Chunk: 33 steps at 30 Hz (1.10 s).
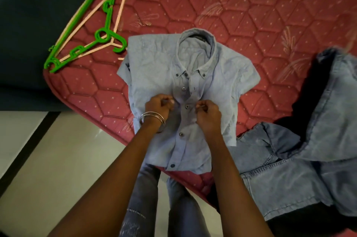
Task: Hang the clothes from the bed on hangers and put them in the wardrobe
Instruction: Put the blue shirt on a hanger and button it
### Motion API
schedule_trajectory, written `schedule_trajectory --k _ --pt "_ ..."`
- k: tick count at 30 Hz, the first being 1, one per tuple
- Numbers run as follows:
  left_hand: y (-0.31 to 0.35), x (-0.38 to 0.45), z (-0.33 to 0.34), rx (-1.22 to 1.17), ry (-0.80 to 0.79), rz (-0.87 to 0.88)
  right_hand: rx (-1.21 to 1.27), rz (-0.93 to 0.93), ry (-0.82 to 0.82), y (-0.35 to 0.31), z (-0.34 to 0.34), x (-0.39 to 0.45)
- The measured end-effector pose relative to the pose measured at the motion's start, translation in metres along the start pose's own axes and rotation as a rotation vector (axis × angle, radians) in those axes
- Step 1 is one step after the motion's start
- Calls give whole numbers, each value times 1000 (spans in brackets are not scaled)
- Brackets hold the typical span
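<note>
Head view, left hand and right hand, curled grip pinching shirt placket

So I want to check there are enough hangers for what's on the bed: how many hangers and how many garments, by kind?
Green hangers: 1
Pink hangers: 1
Light blue shirts: 1
Blue denim garments: 1, bunched, so possibly more
Total: 4
</note>
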<state>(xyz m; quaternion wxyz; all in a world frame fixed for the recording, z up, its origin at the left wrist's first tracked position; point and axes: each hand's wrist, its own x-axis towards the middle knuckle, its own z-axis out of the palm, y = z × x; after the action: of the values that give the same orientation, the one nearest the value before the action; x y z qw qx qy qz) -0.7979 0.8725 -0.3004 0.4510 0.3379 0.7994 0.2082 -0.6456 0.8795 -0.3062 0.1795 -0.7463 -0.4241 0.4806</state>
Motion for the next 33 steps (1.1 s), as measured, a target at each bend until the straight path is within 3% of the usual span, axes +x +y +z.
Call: schedule_trajectory --k 3,8,11,15,18,22,27,33 --pt "1 -4 -24 -101 13 -64 13 52 -71 -21 -2 -8" --pt "6 -25 -60 -379 19 -146 -20 -7 -128 -68 -10 -28" --pt "-2 -24 -91 -411 87 -192 -31 -73 -179 -112 1 -29" --pt "-8 3 -159 -233 234 -182 -92 -158 -247 -174 44 -7" --pt "-2 34 -207 -168 248 -193 -271 -272 -253 -219 85 18" --pt "-6 74 -255 121 213 -163 -393 -315 -261 -257 147 51" --pt "-18 133 -277 404 153 93 -714 -155 -408 -253 208 84" --pt "-11 190 -271 824 14 26 -704 -12 -226 -237 237 79"
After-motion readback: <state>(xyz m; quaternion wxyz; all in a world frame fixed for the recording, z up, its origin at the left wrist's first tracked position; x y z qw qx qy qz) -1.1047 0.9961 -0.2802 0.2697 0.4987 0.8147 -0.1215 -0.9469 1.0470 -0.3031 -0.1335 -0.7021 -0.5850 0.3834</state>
